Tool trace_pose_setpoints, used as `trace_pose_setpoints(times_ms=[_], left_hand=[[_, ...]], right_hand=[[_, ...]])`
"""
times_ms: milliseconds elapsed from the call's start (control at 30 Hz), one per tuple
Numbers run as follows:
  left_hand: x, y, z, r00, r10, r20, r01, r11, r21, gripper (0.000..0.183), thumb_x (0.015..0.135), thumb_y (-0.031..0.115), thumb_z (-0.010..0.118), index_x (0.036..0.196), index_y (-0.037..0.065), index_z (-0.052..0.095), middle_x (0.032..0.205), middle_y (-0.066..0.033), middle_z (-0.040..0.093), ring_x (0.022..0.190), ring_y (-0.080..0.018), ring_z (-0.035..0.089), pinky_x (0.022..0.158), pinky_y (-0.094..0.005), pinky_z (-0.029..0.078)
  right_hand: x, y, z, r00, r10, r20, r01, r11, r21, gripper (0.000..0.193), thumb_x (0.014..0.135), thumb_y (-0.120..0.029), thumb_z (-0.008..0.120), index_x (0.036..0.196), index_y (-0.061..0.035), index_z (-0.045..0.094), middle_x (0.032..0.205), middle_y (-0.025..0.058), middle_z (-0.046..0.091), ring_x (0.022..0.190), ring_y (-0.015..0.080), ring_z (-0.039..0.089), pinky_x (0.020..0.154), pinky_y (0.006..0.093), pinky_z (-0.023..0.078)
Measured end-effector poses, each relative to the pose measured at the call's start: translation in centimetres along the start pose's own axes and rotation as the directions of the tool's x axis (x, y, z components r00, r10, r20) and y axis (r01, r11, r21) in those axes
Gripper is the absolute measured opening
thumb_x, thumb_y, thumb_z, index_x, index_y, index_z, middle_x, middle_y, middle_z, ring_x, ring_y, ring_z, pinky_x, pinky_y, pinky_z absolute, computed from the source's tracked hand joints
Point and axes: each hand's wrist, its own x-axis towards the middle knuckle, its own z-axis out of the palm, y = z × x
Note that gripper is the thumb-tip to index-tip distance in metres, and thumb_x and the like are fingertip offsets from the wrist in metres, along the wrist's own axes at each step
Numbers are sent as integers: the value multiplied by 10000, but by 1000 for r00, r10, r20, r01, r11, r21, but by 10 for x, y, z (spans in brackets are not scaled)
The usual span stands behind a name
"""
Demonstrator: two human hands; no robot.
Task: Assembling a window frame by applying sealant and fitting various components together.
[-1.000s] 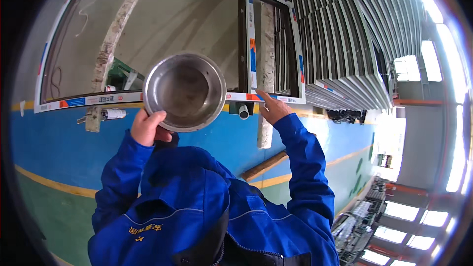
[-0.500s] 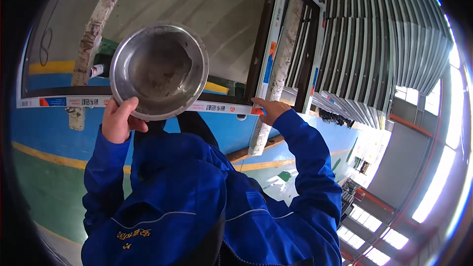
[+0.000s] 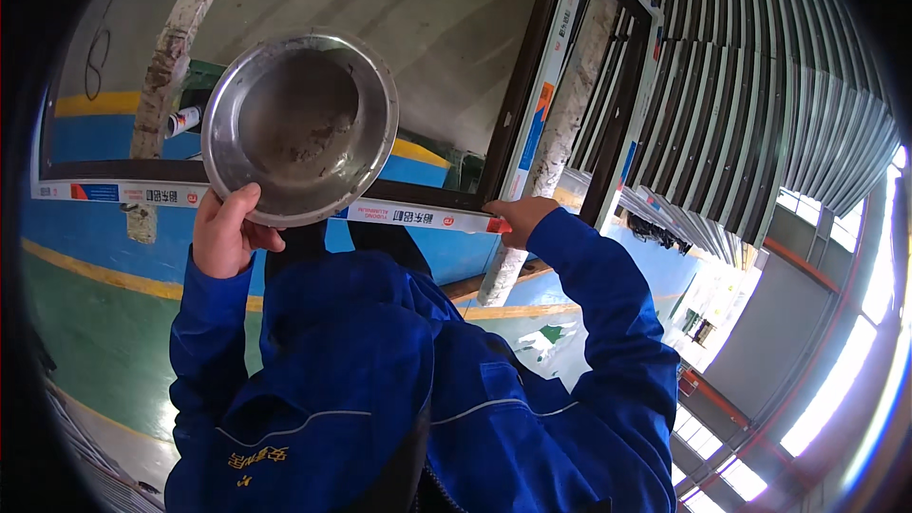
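– Steel bowl (image 3: 220,133) has shifted left; it's left of centre, overlapping the frame's (image 3: 446,219) lower rail.
– Left grip (image 3: 228,236) clasps its rim; right grip (image 3: 521,218) touches the frame, closure unclear.
– Probably light, stiff, slick when wet: hold the rim.

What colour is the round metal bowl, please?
The round metal bowl is silver-grey, clearest in the head view.

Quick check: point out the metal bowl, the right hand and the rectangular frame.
Metal bowl (image 3: 299,128), head view: its inside bottom.
Right hand (image 3: 522,219), head view: back of the hand.
Rectangular frame (image 3: 418,217), head view: near rail, right of the bowl.
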Motion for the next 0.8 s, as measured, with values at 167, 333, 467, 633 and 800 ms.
trace_pose_setpoints(times_ms=[167, 333, 467, 633, 800], left_hand=[[-3, -2, 4, 1000, 3, 28, -3, 1000, -9, 343, 875, 208, 539, 1104, -45, 500, 773, -145, 652, 512, -183, 617, 423, -260, 522], [-8, -5, 2, 1000, -17, -3, 17, 1000, 1, 363, 874, 208, 543, 1122, -49, 479, 760, -148, 648, 488, -183, 608, 422, -260, 522], [-10, -10, -1, 999, -14, -47, 14, 1000, -6, 370, 872, 204, 541, 1130, -52, 471, 765, -150, 645, 481, -183, 605, 422, -258, 521], [-9, -15, -5, 999, -8, -41, 6, 999, -34, 373, 874, 209, 539, 1133, -50, 470, 785, -151, 644, 486, -181, 607, 427, -255, 522], [-9, -14, -8, 999, -11, -38, 10, 999, -42, 381, 877, 217, 539, 1142, -48, 469, 790, -147, 644, 508, -177, 611, 428, -252, 522]], right_hand=[[0, -3, -9, 998, 23, 51, -20, 998, -55, 584, 741, -251, 667, 1293, -199, 482, 1027, 103, 665, 946, 306, 639, 785, 428, 515], [-7, 12, -12, 996, -60, -65, 62, 998, 30, 564, 739, -250, 662, 1276, -194, 497, 1009, 104, 669, 936, 310, 641, 795, 425, 512], [-10, 15, -18, 988, -62, -138, 69, 997, 44, 573, 732, -257, 660, 1277, -181, 498, 996, 116, 671, 925, 314, 643, 798, 431, 512], [-4, -2, -25, 998, -53, -17, 51, 995, -85, 628, 721, -279, 687, 1304, -181, 474, 986, 112, 673, 918, 300, 650, 776, 426, 516], [5, -16, -25, 993, -5, 114, 30, 975, -220, 689, 704, -309, 726, 1323, -177, 452, 968, 105, 674, 912, 290, 656, 741, 433, 521]])
